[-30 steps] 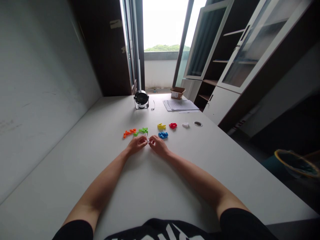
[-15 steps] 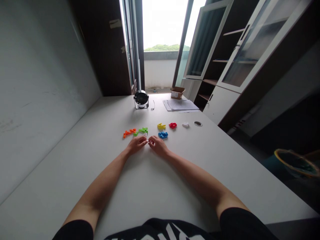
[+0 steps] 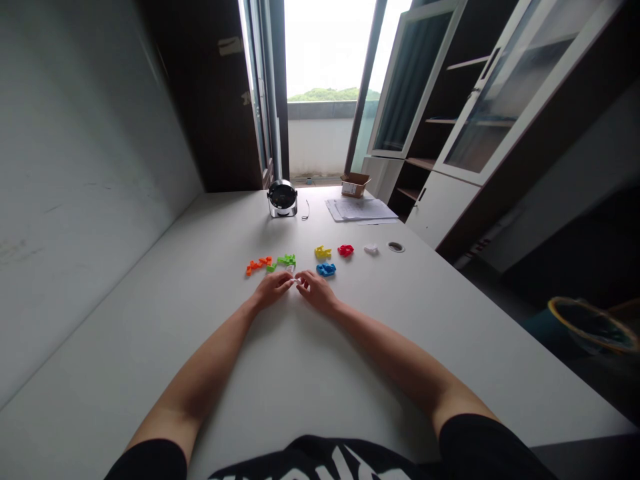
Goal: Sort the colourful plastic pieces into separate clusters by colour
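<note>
Between my fingertips is a small white plastic piece (image 3: 296,281), mostly covered by the fingers. My left hand (image 3: 271,289) pinches it from the left and my right hand (image 3: 316,291) from the right, both low over the table. Just beyond my left fingers lies another white piece (image 3: 289,269). Green pieces (image 3: 287,259) and orange pieces (image 3: 259,265) rest past my left hand. A blue piece cluster (image 3: 326,269) sits just beyond my right hand, with a yellow cluster (image 3: 323,252) and a red cluster (image 3: 345,251) farther back.
More white pieces (image 3: 371,249) lie near a round cable hole (image 3: 396,247) in the white table (image 3: 380,347). Toward the back stand a black round lamp-like device (image 3: 283,198), papers (image 3: 364,210) and an open cardboard box (image 3: 355,185). A wall borders the left side.
My fingers have shifted very slightly around the white piece, and a little more of it shows between them. The other pieces have stayed in place.
</note>
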A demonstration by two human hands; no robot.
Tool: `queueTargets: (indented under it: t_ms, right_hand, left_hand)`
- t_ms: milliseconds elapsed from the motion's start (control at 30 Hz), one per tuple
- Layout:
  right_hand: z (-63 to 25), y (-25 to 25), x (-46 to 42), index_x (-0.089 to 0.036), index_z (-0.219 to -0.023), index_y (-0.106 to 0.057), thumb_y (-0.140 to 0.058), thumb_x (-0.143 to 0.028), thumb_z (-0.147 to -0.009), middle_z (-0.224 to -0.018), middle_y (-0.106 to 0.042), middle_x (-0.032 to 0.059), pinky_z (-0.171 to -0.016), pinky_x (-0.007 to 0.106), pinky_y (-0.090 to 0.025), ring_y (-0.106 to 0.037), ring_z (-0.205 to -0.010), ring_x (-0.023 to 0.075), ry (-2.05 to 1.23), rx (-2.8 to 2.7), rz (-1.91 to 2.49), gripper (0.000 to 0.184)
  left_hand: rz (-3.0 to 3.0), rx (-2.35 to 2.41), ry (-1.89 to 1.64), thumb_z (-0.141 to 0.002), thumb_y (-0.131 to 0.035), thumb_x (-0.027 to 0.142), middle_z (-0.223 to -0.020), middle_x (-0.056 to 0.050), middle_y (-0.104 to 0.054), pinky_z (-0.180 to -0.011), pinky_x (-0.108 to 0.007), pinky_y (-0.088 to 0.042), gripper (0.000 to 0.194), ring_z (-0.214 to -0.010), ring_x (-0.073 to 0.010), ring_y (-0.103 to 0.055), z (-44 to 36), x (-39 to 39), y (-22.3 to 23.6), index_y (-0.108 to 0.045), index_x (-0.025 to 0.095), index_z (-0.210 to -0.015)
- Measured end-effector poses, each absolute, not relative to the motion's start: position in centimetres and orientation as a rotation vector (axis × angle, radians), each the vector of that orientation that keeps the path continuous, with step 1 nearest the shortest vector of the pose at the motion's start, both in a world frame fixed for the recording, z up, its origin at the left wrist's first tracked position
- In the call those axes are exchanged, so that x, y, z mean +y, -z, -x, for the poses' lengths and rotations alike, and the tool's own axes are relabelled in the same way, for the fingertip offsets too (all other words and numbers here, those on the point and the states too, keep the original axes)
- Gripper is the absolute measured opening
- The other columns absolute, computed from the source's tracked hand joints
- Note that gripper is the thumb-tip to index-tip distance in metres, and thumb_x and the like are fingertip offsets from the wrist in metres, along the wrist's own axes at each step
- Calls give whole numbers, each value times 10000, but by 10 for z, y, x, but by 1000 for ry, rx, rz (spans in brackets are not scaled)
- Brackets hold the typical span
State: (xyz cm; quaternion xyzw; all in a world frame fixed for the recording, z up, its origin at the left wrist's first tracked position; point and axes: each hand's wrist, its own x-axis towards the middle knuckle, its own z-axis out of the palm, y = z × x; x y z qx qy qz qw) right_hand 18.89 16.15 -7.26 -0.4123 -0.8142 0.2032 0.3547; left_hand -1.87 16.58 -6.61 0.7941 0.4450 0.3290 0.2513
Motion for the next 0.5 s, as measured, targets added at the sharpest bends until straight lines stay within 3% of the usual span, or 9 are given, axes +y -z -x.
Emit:
queueTargets:
  t_ms: [500]
  right_hand:
    - [-191, 76, 163, -221, -1111, -612, -550, -248, -955, -1048, -646, 45, -717, 249, -501, -621, -762, 122, -514, -2031, 1009, 170]
  left_hand:
    - [-2052, 1170, -954, -904, -591, 408, -816, -23, -690, -665, -232, -443, 276, -702, -136, -572, 19, 168, 71, -710, 170, -977]
